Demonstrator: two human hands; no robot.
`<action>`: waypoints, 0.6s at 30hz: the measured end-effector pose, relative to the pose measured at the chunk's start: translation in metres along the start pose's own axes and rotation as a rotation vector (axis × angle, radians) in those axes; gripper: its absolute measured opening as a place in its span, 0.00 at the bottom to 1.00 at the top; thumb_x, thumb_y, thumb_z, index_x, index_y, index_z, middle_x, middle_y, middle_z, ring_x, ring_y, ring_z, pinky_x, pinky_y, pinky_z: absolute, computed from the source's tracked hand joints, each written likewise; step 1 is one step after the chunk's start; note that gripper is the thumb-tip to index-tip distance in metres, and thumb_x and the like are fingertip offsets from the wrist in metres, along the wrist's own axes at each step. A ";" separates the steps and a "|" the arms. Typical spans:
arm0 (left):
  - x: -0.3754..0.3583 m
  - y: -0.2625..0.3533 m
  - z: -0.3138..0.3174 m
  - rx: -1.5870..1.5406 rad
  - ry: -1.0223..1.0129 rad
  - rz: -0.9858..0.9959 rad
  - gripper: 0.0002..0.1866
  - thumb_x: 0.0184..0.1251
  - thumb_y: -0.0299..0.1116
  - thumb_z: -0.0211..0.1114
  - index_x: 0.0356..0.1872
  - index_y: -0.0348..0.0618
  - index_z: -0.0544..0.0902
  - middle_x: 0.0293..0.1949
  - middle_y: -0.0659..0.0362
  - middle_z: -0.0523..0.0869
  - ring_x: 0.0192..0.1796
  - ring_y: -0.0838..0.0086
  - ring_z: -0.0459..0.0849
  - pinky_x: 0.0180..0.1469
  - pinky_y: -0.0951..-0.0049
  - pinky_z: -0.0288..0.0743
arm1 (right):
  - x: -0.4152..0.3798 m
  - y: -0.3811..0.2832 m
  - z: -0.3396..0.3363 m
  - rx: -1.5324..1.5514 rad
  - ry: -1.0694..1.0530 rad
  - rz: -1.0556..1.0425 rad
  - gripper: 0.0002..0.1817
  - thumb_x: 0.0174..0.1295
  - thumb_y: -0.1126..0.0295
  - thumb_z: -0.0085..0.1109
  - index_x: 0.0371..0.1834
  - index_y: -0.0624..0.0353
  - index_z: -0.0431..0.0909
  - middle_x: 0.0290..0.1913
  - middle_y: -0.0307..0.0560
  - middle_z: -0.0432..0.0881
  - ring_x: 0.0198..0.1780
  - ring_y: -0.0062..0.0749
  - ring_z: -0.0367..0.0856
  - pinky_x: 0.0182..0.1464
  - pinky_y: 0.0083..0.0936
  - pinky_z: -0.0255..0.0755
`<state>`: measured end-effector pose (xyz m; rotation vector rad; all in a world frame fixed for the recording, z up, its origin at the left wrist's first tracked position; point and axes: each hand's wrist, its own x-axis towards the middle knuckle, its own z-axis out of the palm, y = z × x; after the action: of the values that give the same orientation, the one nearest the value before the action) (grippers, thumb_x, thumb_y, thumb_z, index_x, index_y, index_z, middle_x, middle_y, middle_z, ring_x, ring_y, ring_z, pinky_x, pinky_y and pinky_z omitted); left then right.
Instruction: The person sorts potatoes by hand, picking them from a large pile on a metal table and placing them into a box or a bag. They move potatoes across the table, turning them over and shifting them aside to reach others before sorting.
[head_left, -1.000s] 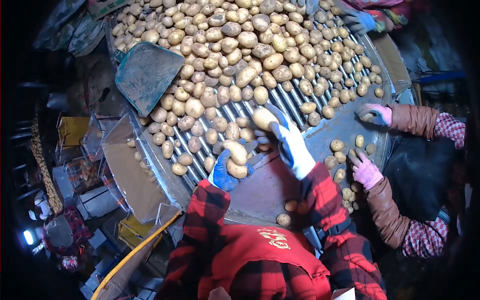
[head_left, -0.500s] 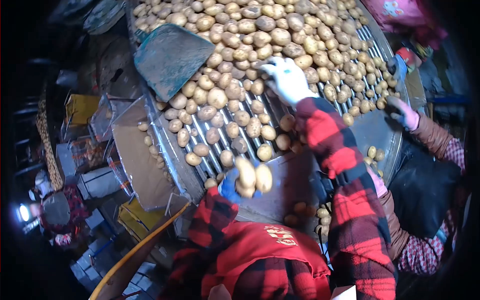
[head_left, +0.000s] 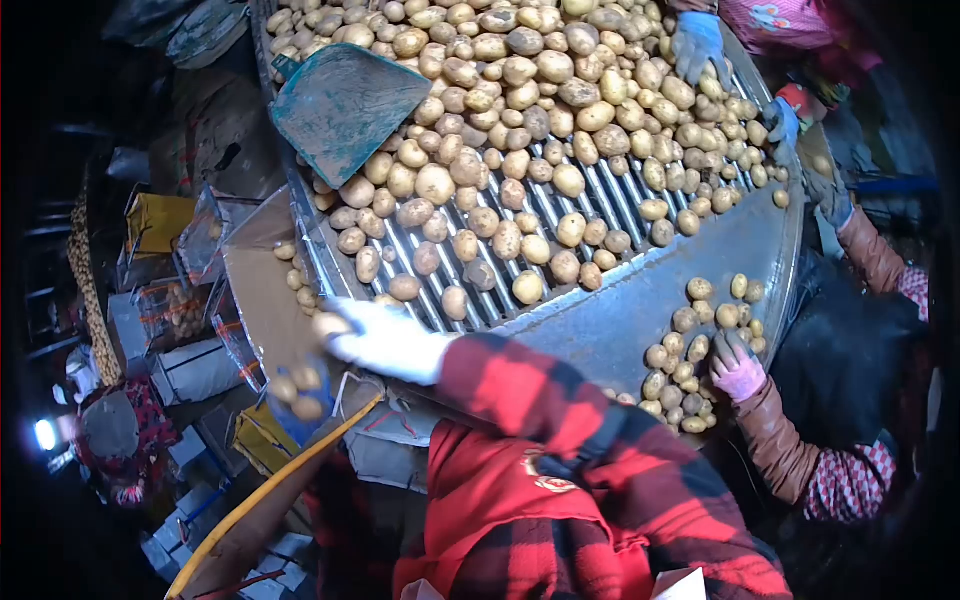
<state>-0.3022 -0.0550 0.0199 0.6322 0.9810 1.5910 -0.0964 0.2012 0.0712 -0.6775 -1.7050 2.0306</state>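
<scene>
My right hand (head_left: 390, 340), in a white glove, reaches across to the left edge of the sorting table, its fingers around a potato (head_left: 331, 325). Just below it is my left hand (head_left: 303, 425) in a blue glove, somewhat blurred, with several potatoes (head_left: 284, 388) in its grasp. Both hands are over or beside an open cardboard box (head_left: 262, 330), inside which more potatoes (head_left: 305, 292) show along the table side. A pile of potatoes (head_left: 520, 70) covers the metal roller bed (head_left: 610, 205) ahead of me.
A green dustpan-like scoop (head_left: 350, 108) rests on the potatoes at left. Co-workers' gloved hands (head_left: 700, 45) (head_left: 737, 368) work along the right side, one at a cluster of potatoes (head_left: 685, 385) on the metal sheet (head_left: 600, 330). Boxes and a yellow-edged strip (head_left: 270, 490) stand at lower left.
My right hand has swung from the potato pile to the left edge and now holds a potato. My left hand, with its potatoes, has moved left and down to the box.
</scene>
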 end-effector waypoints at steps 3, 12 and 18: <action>0.002 -0.024 -0.066 -0.149 0.298 -0.036 0.26 0.80 0.50 0.54 0.68 0.44 0.67 0.67 0.50 0.72 0.67 0.54 0.72 0.70 0.49 0.69 | -0.006 0.014 0.030 -0.554 0.183 -0.359 0.31 0.63 0.56 0.64 0.67 0.59 0.73 0.64 0.62 0.77 0.59 0.54 0.79 0.60 0.45 0.73; -0.052 -0.048 -0.012 0.624 -0.534 -0.747 0.17 0.79 0.35 0.56 0.62 0.43 0.78 0.61 0.52 0.81 0.65 0.56 0.79 0.61 0.57 0.78 | -0.200 0.087 -0.147 -1.374 0.192 -0.030 0.31 0.53 0.61 0.68 0.63 0.50 0.78 0.70 0.43 0.72 0.73 0.57 0.65 0.73 0.62 0.59; 0.064 -0.098 0.170 -0.172 -0.176 -0.943 0.19 0.78 0.36 0.58 0.63 0.37 0.76 0.61 0.50 0.82 0.58 0.62 0.84 0.60 0.61 0.79 | -0.209 0.041 -0.178 -1.354 0.455 0.033 0.28 0.57 0.63 0.65 0.63 0.52 0.78 0.70 0.55 0.72 0.70 0.55 0.68 0.72 0.59 0.58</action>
<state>-0.1288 0.0562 0.0175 0.1253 0.8120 0.7500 0.1774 0.2114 0.0283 -1.3719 -2.5364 0.3591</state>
